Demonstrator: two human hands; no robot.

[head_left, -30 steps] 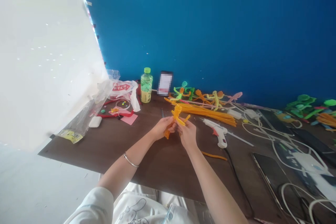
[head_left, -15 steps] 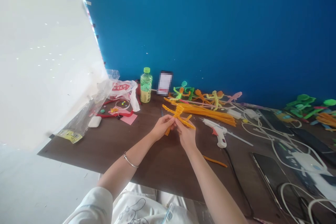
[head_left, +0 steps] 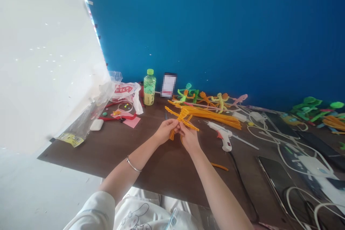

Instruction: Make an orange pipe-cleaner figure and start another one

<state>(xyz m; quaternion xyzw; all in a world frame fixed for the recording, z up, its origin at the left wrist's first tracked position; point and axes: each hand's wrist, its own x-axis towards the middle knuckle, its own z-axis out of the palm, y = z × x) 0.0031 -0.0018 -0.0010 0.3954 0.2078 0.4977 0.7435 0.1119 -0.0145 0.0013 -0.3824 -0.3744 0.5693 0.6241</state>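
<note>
An orange pipe-cleaner figure (head_left: 184, 115) is held up over the middle of the dark table, with two twisted limbs spreading sideways and strands hanging below. My left hand (head_left: 167, 131) pinches its middle from the left. From the right, my right hand (head_left: 189, 136) has its fingers closed on the same figure, the tips meeting those of the left. Fingers cover the lower body. Just behind lies a bundle of orange pipe cleaners (head_left: 215, 116). A loose orange pipe cleaner (head_left: 220, 167) rests on the table to the right of my right forearm.
A white glue gun (head_left: 222, 134) with a black cord lies to the right, near a dark phone (head_left: 277, 183) and tangled white cables. Along the blue wall stand a green-capped bottle (head_left: 149, 88), a propped phone (head_left: 169, 85) and several pipe-cleaner figures (head_left: 221, 101). Plastic bags (head_left: 124, 91) lie left.
The figure has turned slightly in my fingers, and its right limb has dropped a little. Both hands keep hold of it. The loose pipe cleaner shows less of its far end.
</note>
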